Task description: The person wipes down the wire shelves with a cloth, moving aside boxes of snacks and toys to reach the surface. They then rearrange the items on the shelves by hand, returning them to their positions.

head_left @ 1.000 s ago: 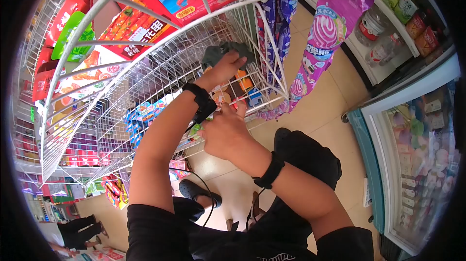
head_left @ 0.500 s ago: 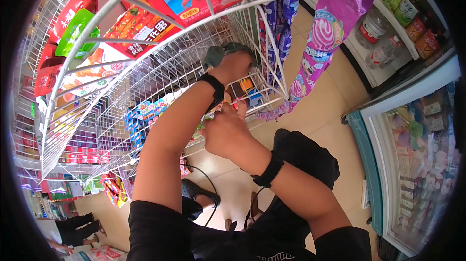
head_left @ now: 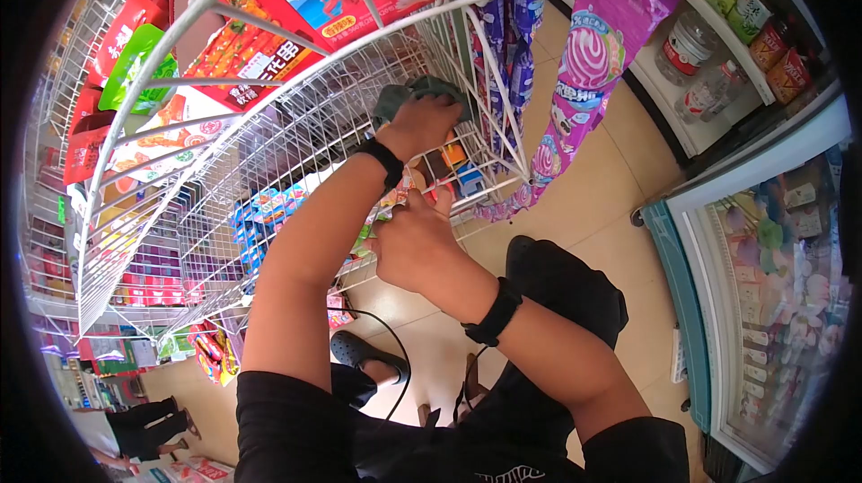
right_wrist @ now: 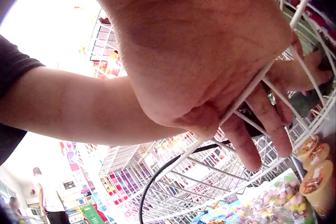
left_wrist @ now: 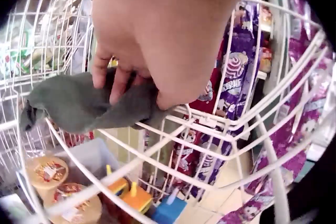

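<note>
A dark grey-green cloth (left_wrist: pixel 73 103) is bunched under my left hand (head_left: pixel 420 128), which holds it against the white wires of a tiered rack (left_wrist: pixel 226 124). In the left wrist view its fingers bend down onto the cloth and partly hide it. My right hand (head_left: pixel 417 245) grips the rack's near wire rim (right_wrist: pixel 247 90), with the fingers hooked over to the inner side. Below the cloth, round tubs with tan lids (left_wrist: pixel 47 171) sit in a lower tier, beside small orange and blue boxes (left_wrist: pixel 168 211).
Red snack boxes (head_left: pixel 260 61) fill the upper tier. Purple candy packets (head_left: pixel 588 61) hang at the rack's right side. Farther right stand a bottle shelf (head_left: pixel 700 137) and a glass-topped freezer (head_left: pixel 669 241). A black cable (head_left: pixel 404 366) hangs near my legs. Another person (right_wrist: pixel 50 198) is in the background.
My left hand has shifted rightward over the cloth, then drawn back a little, staying on it. The right hand has kept its place on the rim.
</note>
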Available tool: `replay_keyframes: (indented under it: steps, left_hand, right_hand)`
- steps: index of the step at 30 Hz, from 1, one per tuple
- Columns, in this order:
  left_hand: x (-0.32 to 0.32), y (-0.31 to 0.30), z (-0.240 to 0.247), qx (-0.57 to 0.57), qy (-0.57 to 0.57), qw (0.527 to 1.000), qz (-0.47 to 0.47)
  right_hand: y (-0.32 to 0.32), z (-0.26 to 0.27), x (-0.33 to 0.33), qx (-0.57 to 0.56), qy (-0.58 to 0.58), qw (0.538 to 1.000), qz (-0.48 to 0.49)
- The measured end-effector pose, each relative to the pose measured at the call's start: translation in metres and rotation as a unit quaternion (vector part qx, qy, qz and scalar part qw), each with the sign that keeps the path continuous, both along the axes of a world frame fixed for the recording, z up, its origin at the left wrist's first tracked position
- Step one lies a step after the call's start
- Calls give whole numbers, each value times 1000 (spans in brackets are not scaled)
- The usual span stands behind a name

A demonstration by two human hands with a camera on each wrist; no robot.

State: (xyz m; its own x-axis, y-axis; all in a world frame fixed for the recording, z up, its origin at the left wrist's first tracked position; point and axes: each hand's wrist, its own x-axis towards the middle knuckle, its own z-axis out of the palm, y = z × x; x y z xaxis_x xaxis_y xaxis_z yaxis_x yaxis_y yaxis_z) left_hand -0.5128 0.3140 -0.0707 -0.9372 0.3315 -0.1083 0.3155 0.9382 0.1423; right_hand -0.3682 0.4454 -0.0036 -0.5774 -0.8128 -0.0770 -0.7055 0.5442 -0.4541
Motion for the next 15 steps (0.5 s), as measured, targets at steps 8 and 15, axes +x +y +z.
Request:
replay_keyframes:
  steps: [8,15]
  left_hand:
    - [5,1,-15,54,71,996,12]
    - [-10,-21,-22,181,36,978,94]
  right_hand:
    - [-2,-1,0,5,-12,1000,-10]
    - [-1,3,-1,5,-12,1000,-6]
